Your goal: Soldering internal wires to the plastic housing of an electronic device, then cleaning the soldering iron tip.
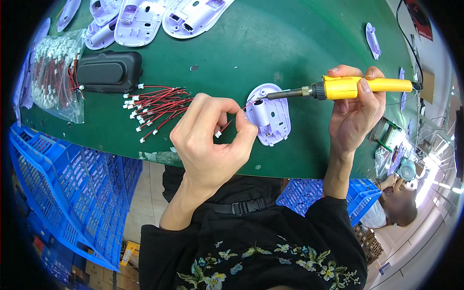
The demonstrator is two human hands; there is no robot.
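Note:
A lilac plastic shell (278, 118) with a raised cylinder lies on the green table between my hands. My right hand (357, 99) grips a yellow soldering iron (338, 88), its tip reaching the shell's upper end. With fingers pinched, my left hand (212, 137) holds a red and black wire lead (223, 129); its white connector hangs below the fingers and the other end reaches toward the iron's tip. Whether wire and tip touch is too small to tell. Left of that hand lies a bunch of similar wire leads (162, 105) with white connectors.
A black case (110, 71) and a clear bag of wire leads (57, 72) lie at the left. More lilac shells (140, 21) sit at the far left, with a small lilac piece (372, 41) far right. Blue crates (72, 193) stand below the table edge. Another person (391, 208) sits at right.

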